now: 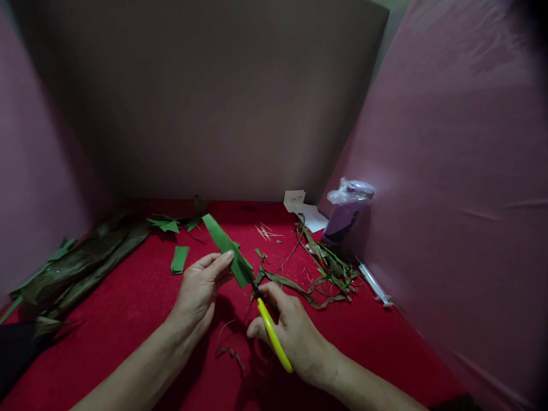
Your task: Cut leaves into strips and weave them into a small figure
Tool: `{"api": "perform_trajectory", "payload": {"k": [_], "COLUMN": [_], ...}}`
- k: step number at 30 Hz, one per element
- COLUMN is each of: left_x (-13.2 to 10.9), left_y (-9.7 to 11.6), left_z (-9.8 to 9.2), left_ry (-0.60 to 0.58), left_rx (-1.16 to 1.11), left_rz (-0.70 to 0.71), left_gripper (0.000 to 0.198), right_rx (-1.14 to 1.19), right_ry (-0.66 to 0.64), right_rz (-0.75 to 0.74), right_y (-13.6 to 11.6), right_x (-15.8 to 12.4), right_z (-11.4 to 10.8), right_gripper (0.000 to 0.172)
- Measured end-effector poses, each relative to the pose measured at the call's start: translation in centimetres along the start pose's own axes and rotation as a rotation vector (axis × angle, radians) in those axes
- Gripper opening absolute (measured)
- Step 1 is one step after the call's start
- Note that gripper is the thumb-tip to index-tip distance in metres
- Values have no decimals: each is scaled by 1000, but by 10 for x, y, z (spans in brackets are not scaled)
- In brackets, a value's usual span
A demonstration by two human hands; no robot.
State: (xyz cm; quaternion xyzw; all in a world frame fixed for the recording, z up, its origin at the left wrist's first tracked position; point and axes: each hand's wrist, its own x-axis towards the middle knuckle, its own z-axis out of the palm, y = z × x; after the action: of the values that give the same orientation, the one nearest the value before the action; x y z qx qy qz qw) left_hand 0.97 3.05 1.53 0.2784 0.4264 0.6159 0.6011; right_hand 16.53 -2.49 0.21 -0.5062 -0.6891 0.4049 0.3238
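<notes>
Pinched between the thumb and fingers of my left hand (205, 279) is a long green leaf strip (219, 235), slanting up to the left. My right hand (295, 325) grips scissors with yellow handles (270, 331). Their dark blades are at the lower right end of the strip; whether they cut into it I cannot make out. A short cut leaf piece (180, 260) lies on the red cloth (128, 337) left of my left hand. Beyond the hands, several toothpicks (266, 231) are scattered.
Dried stems and leaf scraps (329, 268) are heaped at the right, beside a syringe (375, 284). A purple bottle (345, 220) with plastic over its top leans near the pink wall (449, 217). White paper (310, 217) lies behind. Large brownish leaves (85, 268) lie at the left.
</notes>
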Motion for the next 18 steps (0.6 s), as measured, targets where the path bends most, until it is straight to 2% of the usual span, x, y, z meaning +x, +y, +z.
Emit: {"api": "perform_trajectory", "payload": {"k": [10, 18], "left_x": [0, -1], "left_y": [1, 2], "left_z": [-1, 0], "left_ry": [-26, -26], "left_rx": [21, 44], "left_rz": [2, 1], "left_gripper": [18, 16], "right_rx": [100, 67], "right_ry": [14, 13], "right_rz": [-34, -1], "right_y": [5, -1], "right_x": [3, 2], "right_z": [4, 3], "right_gripper": [17, 31]}}
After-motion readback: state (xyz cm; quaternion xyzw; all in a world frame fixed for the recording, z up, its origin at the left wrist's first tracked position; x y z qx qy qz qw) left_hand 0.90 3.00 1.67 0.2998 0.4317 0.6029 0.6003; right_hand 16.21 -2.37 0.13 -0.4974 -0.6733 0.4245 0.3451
